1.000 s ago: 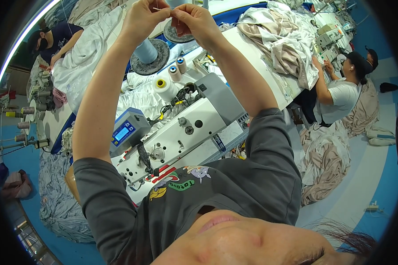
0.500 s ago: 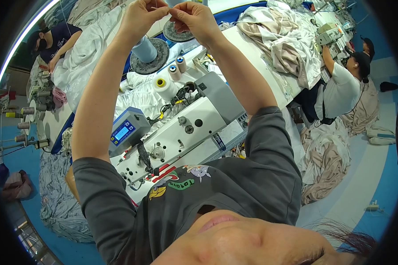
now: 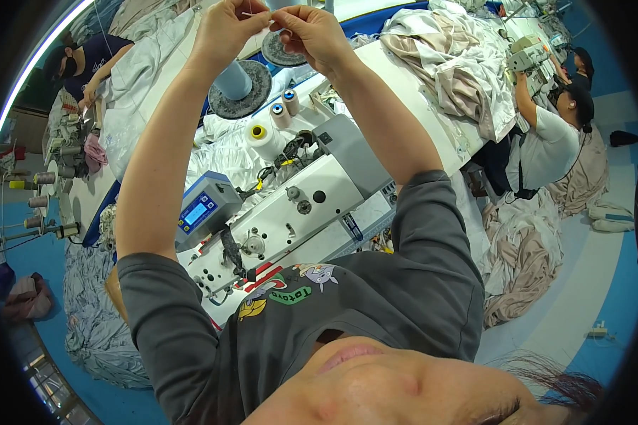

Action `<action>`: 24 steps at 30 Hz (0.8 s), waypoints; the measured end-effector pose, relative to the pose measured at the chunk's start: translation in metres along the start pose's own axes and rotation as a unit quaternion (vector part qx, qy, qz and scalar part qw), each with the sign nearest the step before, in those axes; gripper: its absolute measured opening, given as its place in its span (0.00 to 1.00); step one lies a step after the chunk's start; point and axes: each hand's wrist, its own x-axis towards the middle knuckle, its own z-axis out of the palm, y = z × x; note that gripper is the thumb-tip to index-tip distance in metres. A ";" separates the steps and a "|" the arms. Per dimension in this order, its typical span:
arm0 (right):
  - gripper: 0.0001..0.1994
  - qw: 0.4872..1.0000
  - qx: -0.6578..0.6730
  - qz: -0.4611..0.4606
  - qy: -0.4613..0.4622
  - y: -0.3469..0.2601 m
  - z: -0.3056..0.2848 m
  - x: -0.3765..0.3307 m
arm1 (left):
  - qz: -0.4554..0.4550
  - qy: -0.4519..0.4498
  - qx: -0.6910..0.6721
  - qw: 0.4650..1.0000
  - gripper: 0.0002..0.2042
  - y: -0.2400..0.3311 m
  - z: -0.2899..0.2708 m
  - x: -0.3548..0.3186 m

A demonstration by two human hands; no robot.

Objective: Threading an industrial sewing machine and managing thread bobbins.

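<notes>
- Left hand (image 3: pixel 227 32): raised at the top centre of the frame; fingertips are pressed together, pinching a thread (image 3: pixel 268 15).
- Right hand (image 3: pixel 312 32): raised just beside the left, fingertips nearly touching it; thumb and forefinger are closed on the same thread.
- Thread: a thin pale strand, seen only as a short stretch between the two hands at the top edge; where it runs beyond them cannot be told.
- Handling, as judged: very light, limp and fine; easily lost or snapped if jerked. It is best taken between thumb and forefinger tips, close to the free end, and kept lightly taut between the hands.
- Sewing machine (image 3: pixel 298 205): white, set at the centre of the frame, below the raised arms.
- Control box (image 3: pixel 204 209): grey with a blue screen, left of the machine.
- Cones (image 3: pixel 262 138): one white with a yellow core and two smaller ones, above the machine.
- Large spool (image 3: pixel 237 85): grey-blue, on a round base, upper centre.
- Fabric (image 3: pixel 446 64): beige and white heaps, upper right.
- Co-workers (image 3: pixel 553 134): seated at the right; another at the upper left.
</notes>
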 end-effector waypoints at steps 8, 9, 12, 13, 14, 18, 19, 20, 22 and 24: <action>0.09 1.000 0.015 0.022 -0.003 -0.016 0.010 -0.010 | 0.009 0.020 0.039 0.999 0.05 -0.005 0.001 0.003; 0.09 1.000 0.008 -0.002 -0.002 -0.013 0.004 -0.008 | 0.010 0.018 0.041 0.999 0.05 -0.001 0.005 0.003; 0.09 0.999 0.006 0.026 -0.033 -0.008 0.003 -0.006 | 0.002 0.017 -0.014 1.000 0.05 -0.001 0.001 -0.001; 0.09 0.999 0.002 0.029 -0.034 -0.006 0.007 -0.004 | -0.002 0.020 -0.018 1.000 0.05 -0.004 -0.003 -0.003; 0.09 0.999 0.025 0.035 -0.028 -0.007 0.006 -0.005 | -0.005 0.017 -0.015 1.000 0.05 -0.002 -0.001 -0.002; 0.09 0.998 0.063 0.017 -0.018 -0.002 0.003 0.000 | -0.003 0.011 0.005 1.000 0.05 0.004 0.003 -0.001; 0.09 0.998 0.063 0.017 -0.018 -0.001 -0.001 -0.001 | -0.003 0.007 0.006 1.000 0.06 0.003 0.003 0.000; 0.10 0.998 0.055 0.031 -0.026 -0.008 0.001 -0.004 | -0.004 0.004 0.007 1.000 0.06 0.003 0.002 0.000; 0.10 0.997 0.047 0.047 -0.035 -0.013 0.003 -0.007 | -0.009 0.015 -0.024 1.000 0.06 0.002 0.004 -0.004; 0.10 0.993 0.086 0.061 -0.046 -0.015 0.003 -0.008 | -0.013 0.023 -0.055 0.998 0.06 0.002 0.005 -0.004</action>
